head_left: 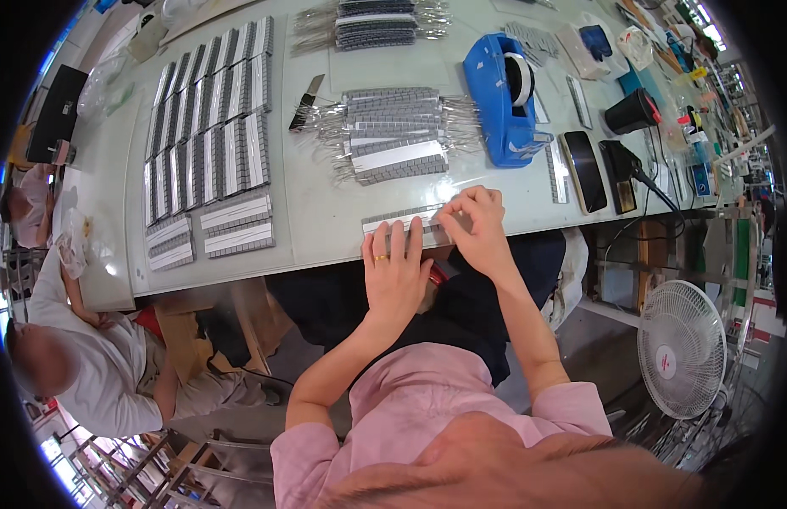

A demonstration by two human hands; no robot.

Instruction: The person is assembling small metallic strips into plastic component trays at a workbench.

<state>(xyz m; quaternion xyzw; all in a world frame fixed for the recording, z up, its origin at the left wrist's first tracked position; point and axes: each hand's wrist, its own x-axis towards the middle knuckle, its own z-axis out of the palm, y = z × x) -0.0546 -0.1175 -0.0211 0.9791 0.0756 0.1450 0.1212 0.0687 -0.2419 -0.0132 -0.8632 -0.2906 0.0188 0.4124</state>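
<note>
On the surface (pixel 313 216) at two o'clock, a phone (pixel 585 172); off it, a fan (pixel 682 348) at four, a seated person (pixel 105 386) at eight.

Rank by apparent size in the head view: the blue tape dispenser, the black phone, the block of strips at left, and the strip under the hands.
1. Block of strips
2. Blue tape dispenser
3. Too close to rank: black phone and gray-white strip, partly covered by the left hand and right hand.

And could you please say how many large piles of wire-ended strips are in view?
2: one pile beyond the left hand, left of the blue tape dispenser; another pile farther back, at the picture's top edge. Others may be hidden.
</note>
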